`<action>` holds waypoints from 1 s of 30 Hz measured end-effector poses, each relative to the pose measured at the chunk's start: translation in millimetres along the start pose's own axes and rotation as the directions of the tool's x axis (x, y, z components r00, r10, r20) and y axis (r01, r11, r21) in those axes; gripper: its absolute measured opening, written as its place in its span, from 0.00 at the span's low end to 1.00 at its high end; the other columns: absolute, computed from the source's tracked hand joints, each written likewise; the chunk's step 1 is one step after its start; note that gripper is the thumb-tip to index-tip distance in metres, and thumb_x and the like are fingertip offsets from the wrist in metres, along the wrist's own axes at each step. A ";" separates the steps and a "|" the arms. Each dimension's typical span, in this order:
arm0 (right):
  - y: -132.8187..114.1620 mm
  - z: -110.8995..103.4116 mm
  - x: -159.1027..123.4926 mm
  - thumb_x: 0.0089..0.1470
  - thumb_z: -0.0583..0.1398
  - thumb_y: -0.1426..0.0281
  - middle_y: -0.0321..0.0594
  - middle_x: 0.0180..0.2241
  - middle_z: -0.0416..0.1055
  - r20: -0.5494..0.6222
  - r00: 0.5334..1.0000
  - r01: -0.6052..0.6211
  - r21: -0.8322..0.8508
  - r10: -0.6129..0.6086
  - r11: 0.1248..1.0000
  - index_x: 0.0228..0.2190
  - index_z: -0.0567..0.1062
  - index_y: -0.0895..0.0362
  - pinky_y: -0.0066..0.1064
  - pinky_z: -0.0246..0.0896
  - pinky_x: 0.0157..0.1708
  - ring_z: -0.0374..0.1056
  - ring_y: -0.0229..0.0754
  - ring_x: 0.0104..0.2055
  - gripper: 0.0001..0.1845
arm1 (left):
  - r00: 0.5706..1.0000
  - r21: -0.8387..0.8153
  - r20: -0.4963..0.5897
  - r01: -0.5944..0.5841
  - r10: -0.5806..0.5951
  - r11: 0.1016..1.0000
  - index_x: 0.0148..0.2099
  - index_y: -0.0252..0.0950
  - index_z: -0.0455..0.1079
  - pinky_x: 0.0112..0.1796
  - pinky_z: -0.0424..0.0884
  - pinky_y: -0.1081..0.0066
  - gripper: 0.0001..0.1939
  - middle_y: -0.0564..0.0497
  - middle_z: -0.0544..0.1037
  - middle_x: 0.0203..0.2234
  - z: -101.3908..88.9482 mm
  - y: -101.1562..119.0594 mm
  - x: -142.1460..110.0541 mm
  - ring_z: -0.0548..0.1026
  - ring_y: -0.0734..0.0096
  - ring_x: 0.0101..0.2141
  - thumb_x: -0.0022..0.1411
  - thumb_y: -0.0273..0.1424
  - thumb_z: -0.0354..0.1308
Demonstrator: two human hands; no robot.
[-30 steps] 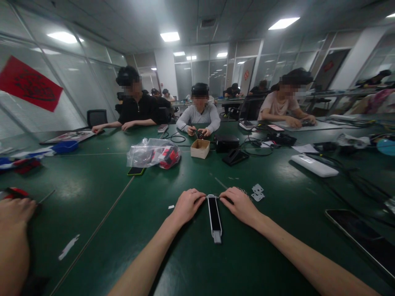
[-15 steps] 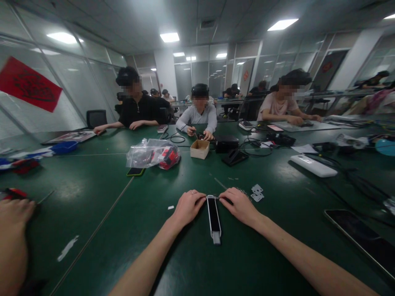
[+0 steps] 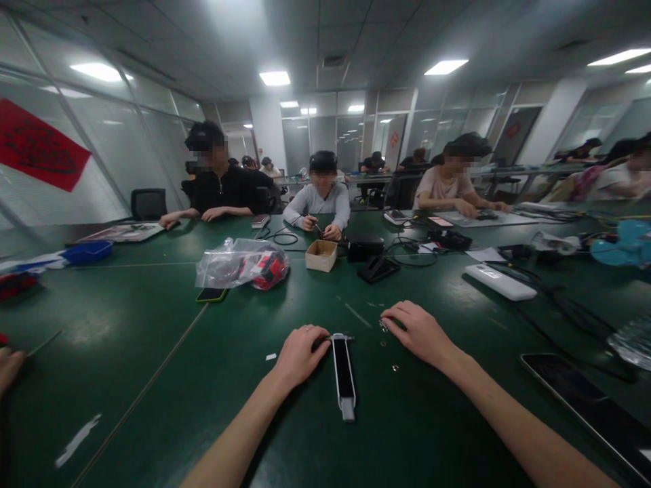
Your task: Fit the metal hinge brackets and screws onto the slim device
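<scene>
A slim device with a black face and white rim lies lengthwise on the green table before me, a light grey tab at its near end. Across its far end runs a thin grey rod. My left hand is closed at that end, thumb and finger pinching the rod's left side. My right hand is away from the device, its thumb and fingertips drawn together at some small shiny metal pieces. What they pinch, if anything, is too small to make out. Another small metal piece lies nearer me.
A clear plastic bag with red items, an open box and a black stand lie ahead. On the right are a white case, cables and a phone. Another person's hand shows at the left edge.
My right hand has let go of the rod's right end and moved right to the small metal pieces, covering the pale flat plates. My left hand stays at the rod. The view has shifted slightly.
</scene>
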State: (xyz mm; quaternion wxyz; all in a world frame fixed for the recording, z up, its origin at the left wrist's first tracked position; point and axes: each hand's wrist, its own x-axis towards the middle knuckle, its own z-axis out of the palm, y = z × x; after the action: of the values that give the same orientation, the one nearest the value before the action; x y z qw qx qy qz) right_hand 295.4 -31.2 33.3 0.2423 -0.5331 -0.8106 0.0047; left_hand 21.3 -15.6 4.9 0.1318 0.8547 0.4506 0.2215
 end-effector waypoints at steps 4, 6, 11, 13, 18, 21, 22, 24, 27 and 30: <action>20.5 -17.2 -6.7 0.55 0.54 0.66 0.42 0.33 0.72 0.166 0.986 -0.030 0.007 0.028 1.000 0.33 0.76 0.54 0.36 0.63 0.36 0.67 0.43 0.35 0.11 | 1.000 0.003 -0.003 -0.013 0.013 1.000 0.42 0.39 0.70 0.36 0.64 0.70 0.09 0.51 0.75 0.35 0.2 -0.3 -0.1 0.71 0.69 0.36 0.63 0.33 0.49; 19.8 -19.7 -9.1 0.53 0.55 0.64 0.41 0.32 0.72 0.248 0.968 -0.054 0.015 0.049 0.998 0.32 0.76 0.53 0.35 0.63 0.33 0.67 0.42 0.33 0.11 | 1.000 0.008 -0.001 -0.008 0.008 1.000 0.42 0.39 0.70 0.36 0.64 0.71 0.10 0.51 0.74 0.35 0.0 0.7 -0.3 0.71 0.69 0.35 0.63 0.33 0.49; -2.8 -20.6 -9.2 0.54 0.54 0.67 0.43 0.38 0.71 0.351 0.936 -0.035 -0.004 0.035 0.999 0.37 0.76 0.54 0.36 0.62 0.38 0.66 0.44 0.39 0.13 | 1.000 0.030 0.010 0.003 -0.003 1.000 0.42 0.39 0.69 0.38 0.64 0.70 0.09 0.51 0.74 0.35 -1.0 3.6 -0.7 0.71 0.68 0.36 0.63 0.33 0.49; -8.0 -23.8 -8.4 0.53 0.54 0.68 0.43 0.40 0.70 0.374 0.926 -0.041 -0.036 0.052 0.998 0.39 0.75 0.55 0.37 0.61 0.40 0.66 0.45 0.41 0.14 | 1.000 0.038 0.014 0.011 -0.011 0.999 0.42 0.39 0.69 0.37 0.64 0.70 0.09 0.51 0.74 0.36 -1.3 4.6 -0.9 0.71 0.69 0.36 0.63 0.33 0.49; -0.7 -33.0 -8.5 0.50 0.56 0.69 0.43 0.34 0.72 0.393 0.905 -0.097 -0.174 0.160 0.980 0.33 0.77 0.54 0.36 0.60 0.36 0.66 0.47 0.38 0.11 | 1.000 0.050 -0.007 0.012 -0.011 0.999 0.42 0.39 0.69 0.36 0.64 0.70 0.08 0.51 0.74 0.35 -0.7 5.6 -1.3 0.71 0.68 0.35 0.62 0.32 0.51; 4.7 -31.4 -9.8 0.49 0.57 0.70 0.42 0.33 0.73 0.384 0.910 -0.080 -0.208 0.156 0.975 0.31 0.78 0.54 0.36 0.59 0.36 0.67 0.47 0.37 0.09 | 1.000 0.044 -0.019 0.011 -0.011 0.999 0.43 0.39 0.68 0.36 0.64 0.70 0.08 0.51 0.74 0.34 0.4 4.5 -1.2 0.71 0.68 0.35 0.60 0.30 0.52; 5.7 -29.6 -10.2 0.49 0.57 0.70 0.42 0.33 0.73 0.384 0.911 -0.076 -0.209 0.153 0.975 0.31 0.78 0.54 0.36 0.59 0.36 0.67 0.47 0.37 0.09 | 1.000 0.042 -0.021 0.013 -0.012 0.999 0.43 0.38 0.68 0.36 0.64 0.70 0.08 0.51 0.74 0.34 0.8 4.0 -1.2 0.71 0.69 0.35 0.60 0.30 0.52; 6.7 -25.4 -10.8 0.49 0.57 0.70 0.42 0.33 0.73 0.386 0.909 -0.076 -0.212 0.155 0.974 0.31 0.78 0.54 0.36 0.58 0.36 0.67 0.47 0.37 0.09 | 1.000 0.039 -0.021 0.010 -0.009 0.999 0.43 0.38 0.68 0.36 0.64 0.70 0.09 0.51 0.74 0.34 1.4 3.2 -1.1 0.71 0.69 0.34 0.60 0.30 0.52; 8.0 -19.0 -10.5 0.50 0.56 0.70 0.42 0.32 0.73 0.391 0.901 -0.109 -0.217 0.189 0.970 0.29 0.77 0.55 0.36 0.58 0.36 0.67 0.46 0.36 0.09 | 1.000 0.041 -0.022 0.004 -0.003 0.999 0.43 0.38 0.68 0.36 0.64 0.70 0.09 0.51 0.73 0.34 1.8 2.6 -1.2 0.71 0.69 0.35 0.60 0.29 0.52; 8.8 -14.4 -9.2 0.52 0.55 0.70 0.42 0.32 0.72 0.394 0.891 -0.149 -0.215 0.225 0.965 0.27 0.77 0.56 0.34 0.57 0.35 0.68 0.44 0.35 0.10 | 1.000 0.048 -0.024 0.007 -0.006 0.999 0.43 0.38 0.67 0.36 0.64 0.70 0.09 0.51 0.73 0.34 1.9 3.0 -1.4 0.71 0.68 0.35 0.60 0.29 0.52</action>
State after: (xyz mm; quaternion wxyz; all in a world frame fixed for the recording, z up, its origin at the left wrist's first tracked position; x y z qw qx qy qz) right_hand 311.5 -39.0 40.1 0.0141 -0.6151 -0.7853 0.0683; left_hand 23.7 -18.5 4.2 0.1066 0.8534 0.4602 0.2203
